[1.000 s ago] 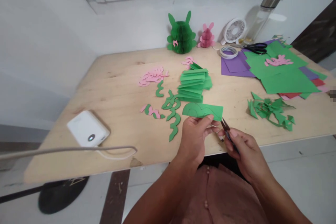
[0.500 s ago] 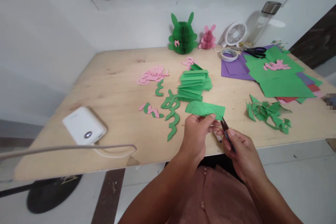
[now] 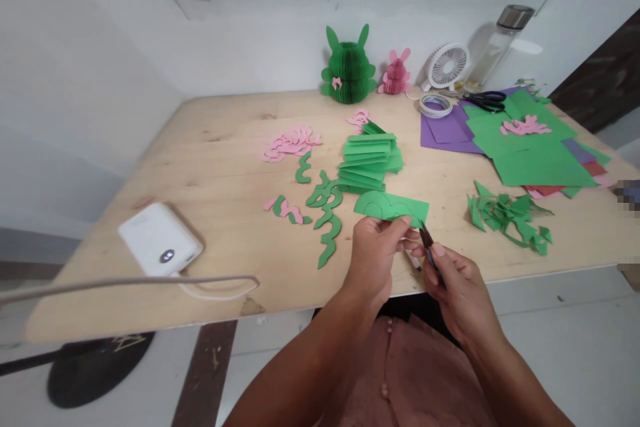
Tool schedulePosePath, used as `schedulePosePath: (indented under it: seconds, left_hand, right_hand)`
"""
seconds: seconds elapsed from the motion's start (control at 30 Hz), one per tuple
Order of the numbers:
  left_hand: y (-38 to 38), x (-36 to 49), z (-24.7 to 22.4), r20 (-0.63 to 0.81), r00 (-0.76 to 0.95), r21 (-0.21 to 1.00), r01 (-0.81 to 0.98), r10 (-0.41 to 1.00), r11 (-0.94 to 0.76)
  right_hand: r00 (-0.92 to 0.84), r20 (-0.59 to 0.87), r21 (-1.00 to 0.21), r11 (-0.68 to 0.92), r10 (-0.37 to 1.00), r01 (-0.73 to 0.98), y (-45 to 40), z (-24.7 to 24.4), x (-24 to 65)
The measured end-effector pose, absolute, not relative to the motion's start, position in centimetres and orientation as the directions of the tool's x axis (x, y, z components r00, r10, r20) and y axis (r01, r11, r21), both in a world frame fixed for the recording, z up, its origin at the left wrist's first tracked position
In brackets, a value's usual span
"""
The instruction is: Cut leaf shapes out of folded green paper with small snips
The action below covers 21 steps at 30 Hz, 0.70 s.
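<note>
My left hand (image 3: 380, 247) pinches the lower edge of a green paper strip (image 3: 390, 204), on which curved outlines are drawn. In my right hand (image 3: 457, 273) is a small pair of scissors (image 3: 427, 239), its blade tips at the strip's lower right edge. Folded green paper (image 3: 367, 160) lies just beyond the strip. To the left are wavy green cutouts (image 3: 327, 213) and a pink and green piece (image 3: 289, 209). Green scraps (image 3: 515, 213) lie to the right of my right hand. A small pale object (image 3: 414, 260) on the table is partly hidden between my hands.
A white power bank (image 3: 161, 239) with a cable sits at the left. Pink cutouts (image 3: 291, 143) lie mid-table. Along the back stand a green paper rabbit (image 3: 349, 70), a pink one (image 3: 396, 73), a fan (image 3: 449, 65) and a bottle (image 3: 493, 53). Black-handled scissors (image 3: 485, 101) rest on coloured sheets (image 3: 540, 160).
The scissors' blades look closer together at the paper's edge, and the strip has shifted very slightly. Both hands stay in nearly the same place.
</note>
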State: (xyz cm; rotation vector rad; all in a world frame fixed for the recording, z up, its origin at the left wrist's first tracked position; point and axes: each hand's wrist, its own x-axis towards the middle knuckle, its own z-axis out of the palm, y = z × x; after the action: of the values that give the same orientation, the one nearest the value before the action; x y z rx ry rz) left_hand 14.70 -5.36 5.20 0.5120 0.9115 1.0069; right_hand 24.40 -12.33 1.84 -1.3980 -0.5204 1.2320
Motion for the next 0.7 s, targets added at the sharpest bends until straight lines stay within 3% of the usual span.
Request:
schedulePosePath:
  seconds: [0.7]
  left_hand:
    - [-5.21,14.55,5.39,-0.412,0.253,0.736,-0.474,0.875,0.484]
  right_hand:
    - [0.355,-0.371,-0.913,-0.266,0.858,-0.309,-12.44,1.71,24.44]
